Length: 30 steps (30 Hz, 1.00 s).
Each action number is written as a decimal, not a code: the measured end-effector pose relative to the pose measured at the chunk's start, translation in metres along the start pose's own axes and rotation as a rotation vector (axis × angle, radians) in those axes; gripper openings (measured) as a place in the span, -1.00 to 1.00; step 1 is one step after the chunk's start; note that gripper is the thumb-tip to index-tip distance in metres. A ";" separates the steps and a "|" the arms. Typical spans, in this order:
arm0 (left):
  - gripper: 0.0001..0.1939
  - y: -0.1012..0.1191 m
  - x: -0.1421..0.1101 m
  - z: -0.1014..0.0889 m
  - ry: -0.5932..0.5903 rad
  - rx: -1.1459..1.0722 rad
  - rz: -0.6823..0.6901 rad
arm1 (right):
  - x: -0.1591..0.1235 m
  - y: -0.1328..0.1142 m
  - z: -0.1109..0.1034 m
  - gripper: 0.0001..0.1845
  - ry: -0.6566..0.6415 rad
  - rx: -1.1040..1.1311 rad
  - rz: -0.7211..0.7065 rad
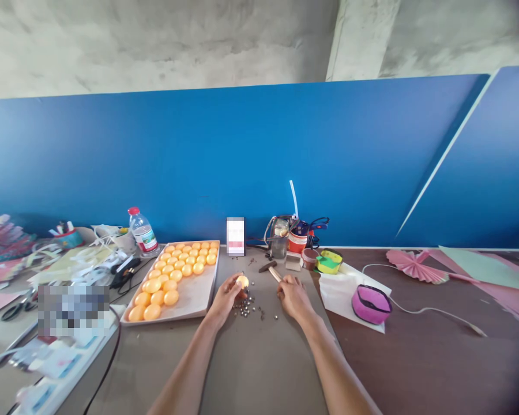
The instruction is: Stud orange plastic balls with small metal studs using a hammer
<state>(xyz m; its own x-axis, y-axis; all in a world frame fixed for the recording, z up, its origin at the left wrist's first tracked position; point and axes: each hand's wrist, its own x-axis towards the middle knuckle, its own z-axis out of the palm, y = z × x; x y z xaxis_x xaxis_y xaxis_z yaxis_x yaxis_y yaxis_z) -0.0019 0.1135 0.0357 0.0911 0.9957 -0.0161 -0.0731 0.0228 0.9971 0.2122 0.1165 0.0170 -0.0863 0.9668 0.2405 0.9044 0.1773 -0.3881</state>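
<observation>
My left hand point(227, 292) is closed around a small orange ball point(243, 281), holding it just above the brown work mat point(259, 357). My right hand point(292, 294) is closed on the wooden handle of a small hammer point(270, 269), whose dark head lies to the upper left. A scatter of small metal studs point(246, 308) lies on the mat between the two hands. A white tray point(194, 297) with several orange balls point(173, 276) sits just left of my left hand.
A water bottle point(142, 232), scissors point(15, 308) and paper clutter lie left. A phone point(236, 236), jars point(297, 237) and tape rolls point(327, 261) stand along the blue wall. A purple pouch point(371, 304) on white paper and pink paper fans point(415, 265) lie right.
</observation>
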 end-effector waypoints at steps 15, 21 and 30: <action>-0.51 -0.003 0.001 -0.001 -0.133 -0.092 0.078 | -0.003 -0.048 0.002 -0.86 0.191 0.767 -0.077; -0.52 -0.001 0.001 -0.001 -0.142 0.009 0.100 | -0.002 -0.063 0.013 -0.90 0.108 1.079 0.075; -0.52 0.000 -0.002 0.000 -0.115 -0.080 0.052 | 0.002 -0.056 0.021 -0.88 0.092 1.215 0.144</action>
<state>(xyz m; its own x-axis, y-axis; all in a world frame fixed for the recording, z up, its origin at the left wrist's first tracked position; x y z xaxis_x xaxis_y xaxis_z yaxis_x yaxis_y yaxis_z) -0.0023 0.1112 0.0360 0.1982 0.9790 0.0485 -0.1591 -0.0167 0.9871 0.1528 0.1128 0.0205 0.0565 0.9839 0.1696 -0.0783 0.1738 -0.9817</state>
